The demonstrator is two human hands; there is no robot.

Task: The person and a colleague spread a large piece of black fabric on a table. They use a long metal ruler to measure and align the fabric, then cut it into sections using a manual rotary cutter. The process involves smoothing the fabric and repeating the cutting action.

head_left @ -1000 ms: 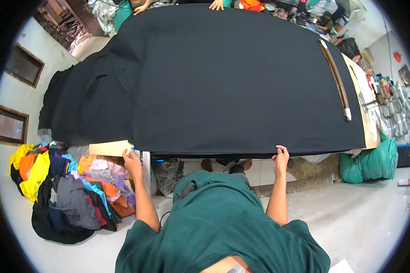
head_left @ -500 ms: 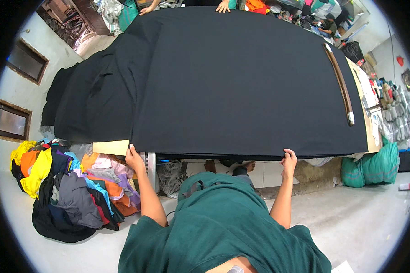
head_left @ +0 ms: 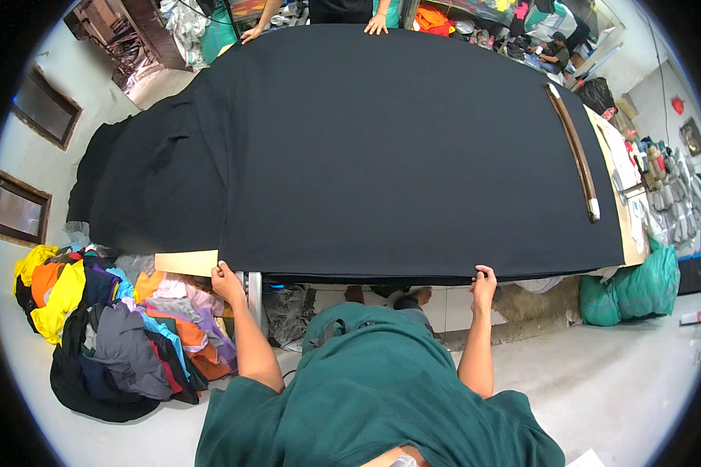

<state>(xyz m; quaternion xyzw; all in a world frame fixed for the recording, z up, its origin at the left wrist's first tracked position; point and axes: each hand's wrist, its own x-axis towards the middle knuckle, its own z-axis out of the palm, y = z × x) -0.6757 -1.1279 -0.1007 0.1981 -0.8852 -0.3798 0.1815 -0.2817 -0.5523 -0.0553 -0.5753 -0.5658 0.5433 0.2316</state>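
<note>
Out front, smooth black cloth (head_left: 413, 163) creases leftward, right grip (head_left: 483, 286) pinching its edge, left grip (head_left: 227, 285) unclear.

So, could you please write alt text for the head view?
Left hand and right hand rest at the near edge of wide black cloth, another person's hands on its far edge. A long brown bar lies on it.

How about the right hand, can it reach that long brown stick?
Probably yes, with a stretch: the right hand is at the near edge of the black cloth, the brown stick lies on it farther right, its near end closest, and nothing stands between them.
</note>
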